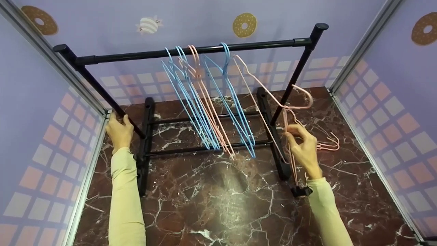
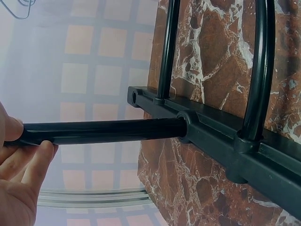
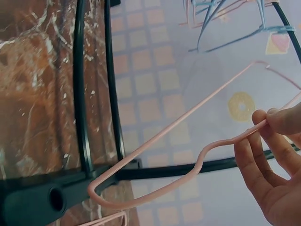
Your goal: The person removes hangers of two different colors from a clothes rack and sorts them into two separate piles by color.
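**Marble floor booth: rack steadied, pink hanger in hand**

Red-brown marble floor (image 1: 211, 205), lilac walls with donut prints on three sides. Near left: left hand (image 1: 118, 131), grip closed around the black rack's left upright (image 1: 102, 95), likely bracing the frame so it doesn't shift. Near right: right hand (image 1: 304, 148) pinches a pink hanger (image 1: 269, 102) at its neck between thumb and fingertips (image 3: 282, 120), hanger off the rail, tilted, near the right upright (image 1: 293, 78). More pink hangers (image 1: 329, 143) lie just beyond that hand. Farther back: top rail (image 1: 191, 51) carries blue hangers (image 1: 191, 102) and pink ones (image 1: 211, 112), hooked at mid-rail and bunched together.
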Available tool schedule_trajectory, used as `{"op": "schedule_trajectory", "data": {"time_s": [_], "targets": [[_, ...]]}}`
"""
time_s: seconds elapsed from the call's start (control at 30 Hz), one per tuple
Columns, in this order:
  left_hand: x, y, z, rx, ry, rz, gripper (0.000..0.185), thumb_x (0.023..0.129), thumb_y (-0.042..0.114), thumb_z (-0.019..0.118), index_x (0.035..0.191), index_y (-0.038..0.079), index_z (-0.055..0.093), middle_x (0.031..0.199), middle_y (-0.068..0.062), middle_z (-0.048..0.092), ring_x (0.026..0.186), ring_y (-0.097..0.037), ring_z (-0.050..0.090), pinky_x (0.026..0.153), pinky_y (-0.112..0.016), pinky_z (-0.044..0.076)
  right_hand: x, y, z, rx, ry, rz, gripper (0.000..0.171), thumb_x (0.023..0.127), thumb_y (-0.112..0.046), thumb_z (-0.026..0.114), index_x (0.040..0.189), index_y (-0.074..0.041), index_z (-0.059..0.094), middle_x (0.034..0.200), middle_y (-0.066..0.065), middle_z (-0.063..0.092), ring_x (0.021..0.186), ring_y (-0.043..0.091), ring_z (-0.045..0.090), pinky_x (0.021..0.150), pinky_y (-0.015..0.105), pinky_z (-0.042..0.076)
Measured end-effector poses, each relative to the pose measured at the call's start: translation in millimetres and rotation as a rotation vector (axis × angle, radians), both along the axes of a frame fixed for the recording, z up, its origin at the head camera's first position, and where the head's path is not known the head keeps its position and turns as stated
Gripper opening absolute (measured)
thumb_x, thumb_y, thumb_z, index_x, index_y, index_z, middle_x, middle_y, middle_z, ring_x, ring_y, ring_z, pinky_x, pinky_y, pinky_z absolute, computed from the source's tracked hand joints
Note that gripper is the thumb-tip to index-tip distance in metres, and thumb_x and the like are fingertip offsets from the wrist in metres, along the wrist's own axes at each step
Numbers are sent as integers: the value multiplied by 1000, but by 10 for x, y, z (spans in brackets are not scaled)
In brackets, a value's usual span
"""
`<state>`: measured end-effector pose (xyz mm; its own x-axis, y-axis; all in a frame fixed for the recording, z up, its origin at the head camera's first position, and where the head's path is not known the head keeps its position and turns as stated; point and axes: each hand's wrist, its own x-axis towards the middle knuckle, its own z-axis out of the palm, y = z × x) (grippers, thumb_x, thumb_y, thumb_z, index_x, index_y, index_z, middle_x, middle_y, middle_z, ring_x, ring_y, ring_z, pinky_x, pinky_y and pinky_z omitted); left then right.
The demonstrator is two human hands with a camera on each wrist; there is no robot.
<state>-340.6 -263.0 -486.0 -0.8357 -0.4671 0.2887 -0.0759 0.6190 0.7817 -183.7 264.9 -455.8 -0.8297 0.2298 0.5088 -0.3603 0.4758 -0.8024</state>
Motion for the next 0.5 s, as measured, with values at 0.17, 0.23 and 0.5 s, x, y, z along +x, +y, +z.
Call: {"op": "schedule_trajectory", "data": {"time_s": [0.17,0.23,0.5], "targets": [[0,0,-8,0,9,-2,33,99,16,58,125,-5,61,118,-26,69,120,-49,56,107,-53,40,105,103,-95,-1,-4,-61,10,87,14,66,97,12,70,87,26,73,75,0,65,73,10,50],[-3,-1,-2,0,5,4,33,99,17,58,125,-4,61,118,-26,69,120,-49,56,108,-53,40,140,142,-122,-4,-6,-85,10,88,14,65,97,12,70,86,24,72,73,-4,64,71,9,50],[-13,12,5,17,-15,5,31,100,16,58,124,-3,62,118,-24,70,121,-46,57,109,-50,41,243,288,-231,-63,-12,-117,7,91,12,63,97,14,67,89,29,70,74,-2,62,73,11,49]]}}
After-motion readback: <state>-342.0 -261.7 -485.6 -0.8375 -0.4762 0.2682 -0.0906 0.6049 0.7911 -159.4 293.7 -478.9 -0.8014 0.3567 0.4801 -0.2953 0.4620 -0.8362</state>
